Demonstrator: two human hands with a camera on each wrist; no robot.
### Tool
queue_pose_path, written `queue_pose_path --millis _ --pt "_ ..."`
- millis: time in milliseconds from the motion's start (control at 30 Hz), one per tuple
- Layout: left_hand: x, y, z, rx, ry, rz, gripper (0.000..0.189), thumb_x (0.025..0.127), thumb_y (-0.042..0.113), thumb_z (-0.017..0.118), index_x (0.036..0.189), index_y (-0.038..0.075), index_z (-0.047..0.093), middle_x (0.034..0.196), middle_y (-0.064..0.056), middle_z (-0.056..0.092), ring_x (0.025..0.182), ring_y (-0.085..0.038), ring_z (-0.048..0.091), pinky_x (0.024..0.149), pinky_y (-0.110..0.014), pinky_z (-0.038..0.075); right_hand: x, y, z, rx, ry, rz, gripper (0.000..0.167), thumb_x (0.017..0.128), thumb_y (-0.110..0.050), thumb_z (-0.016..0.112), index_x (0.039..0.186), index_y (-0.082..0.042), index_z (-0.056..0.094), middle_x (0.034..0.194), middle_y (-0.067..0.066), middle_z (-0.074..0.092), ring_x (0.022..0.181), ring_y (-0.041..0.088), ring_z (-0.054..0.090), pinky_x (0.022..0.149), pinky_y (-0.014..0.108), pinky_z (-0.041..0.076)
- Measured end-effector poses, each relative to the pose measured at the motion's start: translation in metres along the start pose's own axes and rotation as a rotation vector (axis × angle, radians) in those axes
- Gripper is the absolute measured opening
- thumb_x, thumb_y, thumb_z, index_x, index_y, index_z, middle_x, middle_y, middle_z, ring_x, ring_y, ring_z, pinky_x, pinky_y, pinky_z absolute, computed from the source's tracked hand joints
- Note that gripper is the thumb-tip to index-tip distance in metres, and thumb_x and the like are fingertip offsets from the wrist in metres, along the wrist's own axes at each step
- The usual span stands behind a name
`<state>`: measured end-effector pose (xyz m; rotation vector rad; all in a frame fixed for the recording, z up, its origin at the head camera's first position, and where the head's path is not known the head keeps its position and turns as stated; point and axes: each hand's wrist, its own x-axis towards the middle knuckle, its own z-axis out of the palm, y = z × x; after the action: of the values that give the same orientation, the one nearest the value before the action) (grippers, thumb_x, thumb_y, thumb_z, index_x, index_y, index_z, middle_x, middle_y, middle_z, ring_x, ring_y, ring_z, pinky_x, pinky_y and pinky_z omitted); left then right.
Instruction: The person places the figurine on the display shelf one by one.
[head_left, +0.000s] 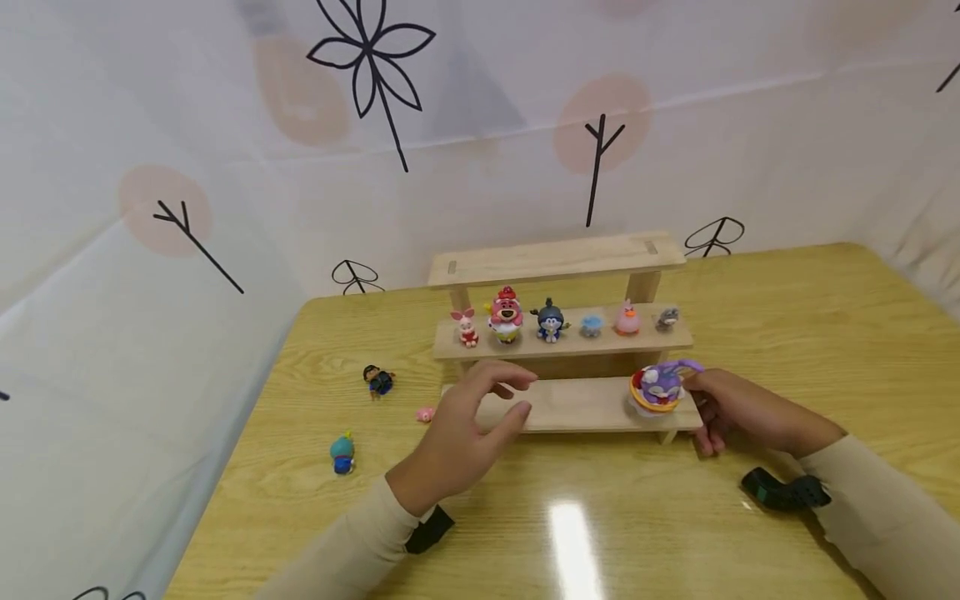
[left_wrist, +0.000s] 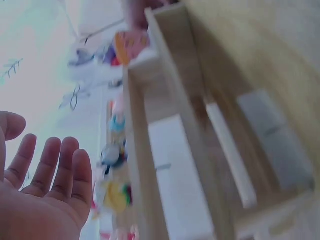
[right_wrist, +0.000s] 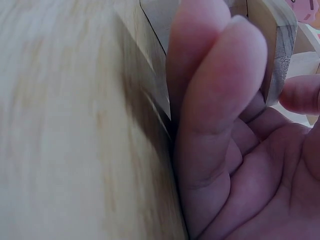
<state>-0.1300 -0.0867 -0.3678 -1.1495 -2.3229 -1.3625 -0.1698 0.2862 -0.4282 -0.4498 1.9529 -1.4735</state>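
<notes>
A three-step wooden display stand (head_left: 573,406) is on the table in the head view. On the right end of its lowest step sits a purple rabbit figurine (head_left: 662,388) in an orange-rimmed cup. My right hand (head_left: 738,408) grips that end of the stand. In the right wrist view its thumb and fingers lie on either side of the board end (right_wrist: 282,50). My left hand (head_left: 468,425) hovers by the left end of the lowest step, holding nothing, its fingers loosely bent and apart from the thumb. The left wrist view shows its spread fingers (left_wrist: 50,165) beside the stand.
Several small figurines line the middle step, among them a pink bear (head_left: 507,317) and a pink duck (head_left: 627,319). Left of the stand lie a dark-clothed figurine (head_left: 378,381), a teal figurine (head_left: 342,454) and a small pink piece (head_left: 425,414). A patterned cloth (head_left: 487,192) hangs behind.
</notes>
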Motion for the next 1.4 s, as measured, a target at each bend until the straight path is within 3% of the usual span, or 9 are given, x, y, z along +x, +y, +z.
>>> queue_pose_path --millis 267,600,767,867,967,1100,1300,1400 --pt "-0.005 -0.013 -0.031 0.089 0.139 -0.046 0.023 0.099 0.006 0.061 0.122 0.007 0.06 0.117 -0.006 0.064 0.103 -0.015 0.063 0.088 -0.031 0.056 -0.002 0.0 -0.002 0.014 -0.008 -0.004 0.053 0.11 -0.024 0.018 0.092 0.0 0.062 0.068 0.003 0.067 0.056 0.011 0.061 0.052 0.031 0.055" --pt "-0.013 -0.045 -0.063 0.167 0.31 -0.072 0.022 0.097 0.002 0.062 0.119 0.004 0.064 0.112 -0.011 0.067 0.104 -0.02 0.063 0.084 -0.031 0.056 -0.001 -0.002 -0.003 0.0 -0.007 -0.002 0.055 0.111 -0.025 0.018 0.093 0.001 0.063 0.068 0.004 0.068 0.056 0.011 0.061 0.053 0.032 0.055" --pt "-0.017 -0.059 -0.078 0.212 0.359 -0.177 0.021 0.099 0.008 0.062 0.12 0.005 0.064 0.113 -0.009 0.068 0.102 -0.018 0.064 0.083 -0.026 0.054 -0.002 0.0 -0.004 0.001 -0.011 -0.003 0.056 0.111 -0.025 0.017 0.096 0.002 0.063 0.068 0.003 0.068 0.056 0.011 0.061 0.053 0.032 0.055" --pt "-0.019 -0.065 -0.088 0.224 0.351 -0.268 0.022 0.101 0.012 0.06 0.122 0.006 0.063 0.116 -0.01 0.066 0.103 -0.019 0.063 0.087 -0.029 0.052 -0.001 0.0 -0.003 0.005 -0.004 0.001 0.055 0.111 -0.025 0.018 0.096 0.002 0.063 0.068 0.003 0.068 0.056 0.011 0.061 0.053 0.032 0.055" --pt "-0.021 -0.07 -0.096 0.24 0.317 -0.345 0.025 0.103 0.014 0.057 0.126 0.005 0.061 0.122 -0.013 0.063 0.108 -0.024 0.06 0.092 -0.04 0.052 -0.001 0.0 -0.003 0.002 0.0 0.008 0.055 0.111 -0.025 0.018 0.095 0.002 0.063 0.068 0.004 0.068 0.056 0.01 0.06 0.053 0.032 0.055" --pt "-0.025 -0.081 -0.106 0.287 0.244 -0.452 0.032 0.103 0.016 0.057 0.133 0.005 0.056 0.132 -0.016 0.057 0.118 -0.032 0.054 0.098 -0.054 0.047 -0.002 0.0 -0.002 -0.002 0.003 0.013 0.055 0.111 -0.025 0.017 0.095 0.001 0.063 0.068 0.004 0.068 0.056 0.011 0.061 0.053 0.032 0.055" --pt "-0.034 -0.101 -0.119 0.374 0.116 -0.659 0.043 0.104 0.024 0.054 0.144 0.01 0.047 0.143 -0.02 0.046 0.13 -0.039 0.045 0.105 -0.057 0.043 -0.001 -0.001 -0.003 -0.017 0.002 -0.002 0.055 0.111 -0.026 0.018 0.097 0.002 0.063 0.069 0.004 0.068 0.056 0.011 0.06 0.053 0.032 0.055" --pt "-0.039 -0.107 -0.122 0.413 0.046 -0.733 0.048 0.105 0.029 0.053 0.148 0.01 0.043 0.146 -0.023 0.042 0.133 -0.041 0.044 0.105 -0.058 0.043 -0.002 -0.001 -0.003 -0.021 0.0 0.003 0.056 0.111 -0.026 0.017 0.097 0.002 0.063 0.069 0.004 0.068 0.057 0.011 0.061 0.054 0.033 0.055"
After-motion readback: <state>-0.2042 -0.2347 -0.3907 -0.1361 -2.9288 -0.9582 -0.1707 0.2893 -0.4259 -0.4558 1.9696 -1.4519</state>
